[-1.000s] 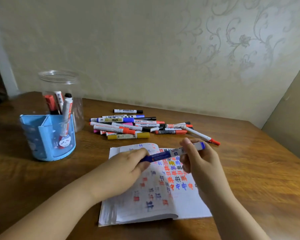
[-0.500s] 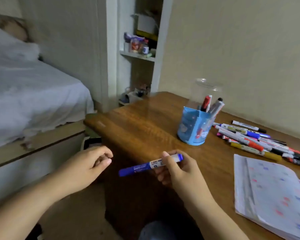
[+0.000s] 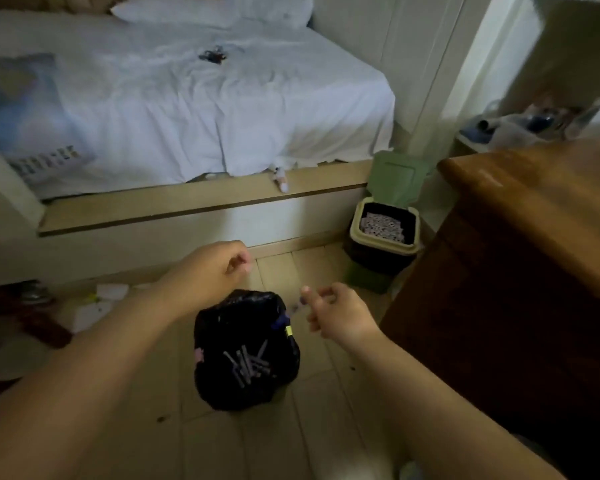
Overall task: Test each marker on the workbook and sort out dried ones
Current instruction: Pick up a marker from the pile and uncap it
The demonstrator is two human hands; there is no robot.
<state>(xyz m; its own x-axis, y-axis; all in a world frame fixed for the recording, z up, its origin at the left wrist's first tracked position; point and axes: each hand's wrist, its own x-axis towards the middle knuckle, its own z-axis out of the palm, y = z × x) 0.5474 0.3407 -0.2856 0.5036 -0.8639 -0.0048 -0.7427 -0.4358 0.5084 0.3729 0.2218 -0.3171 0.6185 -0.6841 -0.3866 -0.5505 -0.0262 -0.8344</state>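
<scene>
White, creased sheets cover a low bed (image 3: 194, 109) on a pale wooden platform at the back of a dim bedroom, a printed pillow (image 3: 25, 112) lying at its left edge, above a floor of pale wooden boards. At lower left the person's left hand (image 3: 219, 268) hangs over the floor, its fingers loosely curled inward and gripping nothing. Beneath and between the two hands sits a small bin lined with a crinkled, glossy black bag (image 3: 245, 351); a heap of slim, stick-shaped markers (image 3: 248, 365) lies criss-crossed at the bottom, their colours washed to grey-purple in the low light. At the bag's right rim a blue marker (image 3: 283, 320) shows as a motion-blurred streak, dark blue at its lower end, with a small yellow patch near it; whether it touches the bag cannot be told. Just right of it the right hand (image 3: 336, 317) is held above the rim with the thumb raised and the fingers curled; whether the fingertips pinch the marker's pale upper end cannot be told through the blur. Further right, against the bed platform, stands a green pedal bin (image 3: 383, 244) with its lid tipped up, a black liner and patterned paper inside. Filling the right edge is the rounded corner of a brown, polished wooden desk (image 3: 534, 188).
</scene>
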